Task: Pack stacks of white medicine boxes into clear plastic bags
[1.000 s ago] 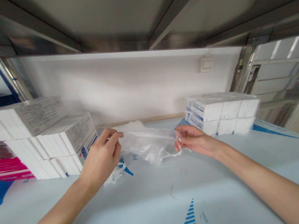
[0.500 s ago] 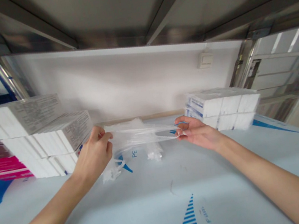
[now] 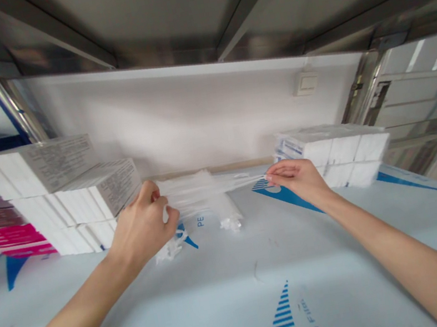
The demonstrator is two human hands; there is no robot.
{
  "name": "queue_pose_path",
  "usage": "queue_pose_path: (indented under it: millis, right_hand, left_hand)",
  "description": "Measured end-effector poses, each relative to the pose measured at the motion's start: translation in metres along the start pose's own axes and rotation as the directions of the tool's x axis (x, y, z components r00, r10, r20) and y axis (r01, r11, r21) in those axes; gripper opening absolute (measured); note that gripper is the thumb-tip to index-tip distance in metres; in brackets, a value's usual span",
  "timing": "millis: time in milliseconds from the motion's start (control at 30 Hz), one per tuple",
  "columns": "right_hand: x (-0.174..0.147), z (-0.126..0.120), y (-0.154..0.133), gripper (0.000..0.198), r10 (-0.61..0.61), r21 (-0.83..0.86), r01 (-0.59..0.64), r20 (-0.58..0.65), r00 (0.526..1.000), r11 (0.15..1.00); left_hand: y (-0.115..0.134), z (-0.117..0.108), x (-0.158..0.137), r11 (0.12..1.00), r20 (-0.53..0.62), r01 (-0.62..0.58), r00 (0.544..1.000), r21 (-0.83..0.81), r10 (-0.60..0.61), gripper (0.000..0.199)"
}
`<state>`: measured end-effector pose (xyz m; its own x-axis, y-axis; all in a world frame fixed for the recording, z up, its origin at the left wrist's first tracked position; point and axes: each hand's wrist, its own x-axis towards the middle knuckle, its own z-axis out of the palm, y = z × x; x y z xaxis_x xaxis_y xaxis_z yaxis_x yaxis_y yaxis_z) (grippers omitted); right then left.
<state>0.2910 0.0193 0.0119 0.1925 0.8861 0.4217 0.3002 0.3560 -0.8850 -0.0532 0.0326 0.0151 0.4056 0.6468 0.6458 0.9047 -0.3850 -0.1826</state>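
Note:
A thin clear plastic bag (image 3: 234,181) is stretched sideways between my two hands above the table. My left hand (image 3: 138,220) has its fingers curled in and pinches the bag's left part. At the other side, my right hand (image 3: 299,178) pinches the bag's narrow, gathered end between thumb and fingertips. Below and behind it lies more clear plastic (image 3: 227,212), with a bunched end toward me. A crumpled piece of clear plastic (image 3: 172,247) rests just beneath my left hand. Where the held bag ends and the plastic behind it begins, I cannot tell.
Stacked white boxes (image 3: 77,205) stand at the left, beside magenta boxes (image 3: 16,241). Plastic-wrapped white packs (image 3: 342,147) sit at the right. The table (image 3: 210,306) has a printed pale-blue film. A metal shelf (image 3: 159,16) hangs low overhead, and a wall switch (image 3: 306,84) is behind.
My right hand's fingers have closed together on the bag's end, and the loop there has drawn into a narrow strand. My left hand still grips the bag. The view has shifted slightly.

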Motion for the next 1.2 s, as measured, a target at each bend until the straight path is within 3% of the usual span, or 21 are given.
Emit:
queue_pose_path:
  millis: [133, 300, 500, 633, 800, 933, 1067, 1200]
  right_hand:
    - [-0.001, -0.003, -0.004, 0.036, 0.012, 0.049, -0.012, -0.018, 1.0, 0.999]
    - [-0.006, 0.006, -0.008, 0.034, 0.017, 0.147, -0.037, 0.138, 0.99, 0.988]
    - [-0.026, 0.034, -0.025, 0.026, -0.015, 0.185, -0.039, 0.281, 0.959, 0.982]
    - [-0.04, 0.048, -0.037, 0.025, -0.029, 0.194, -0.042, 0.35, 0.936, 0.98]
    - [-0.046, 0.051, -0.042, 0.024, -0.071, 0.184, 0.013, 0.311, 0.948, 0.983]
    - [-0.042, 0.046, -0.041, 0.02, -0.131, 0.144, 0.096, 0.261, 0.957, 0.985]
    - [-0.042, 0.043, -0.041, 0.017, -0.184, 0.098, 0.163, 0.26, 0.948, 0.982]
    - [-0.047, 0.043, -0.045, 0.035, -0.292, 0.167, 0.248, 0.343, 0.893, 0.954]
  left_hand:
    - [-0.004, 0.003, -0.001, 0.991, -0.141, -0.134, 0.981, 0.006, 0.134, 0.036]
    - [-0.006, 0.007, 0.0, 0.917, -0.18, -0.399, 0.904, -0.02, 0.389, 0.021]
    - [0.013, 0.008, -0.004, 0.868, -0.182, -0.491, 0.862, -0.067, 0.473, 0.02]
    - [0.028, 0.011, -0.005, 0.827, -0.26, -0.542, 0.828, -0.146, 0.497, 0.016]
    - [0.037, 0.01, -0.004, 0.804, -0.366, -0.565, 0.799, -0.186, 0.477, 0.014]
    - [0.035, 0.008, -0.004, 0.824, -0.348, -0.523, 0.83, -0.217, 0.436, 0.017]
    - [0.036, 0.006, -0.004, 0.813, -0.362, -0.525, 0.83, -0.252, 0.424, 0.016]
    - [0.04, 0.002, -0.005, 0.815, -0.331, -0.503, 0.851, -0.288, 0.409, 0.019]
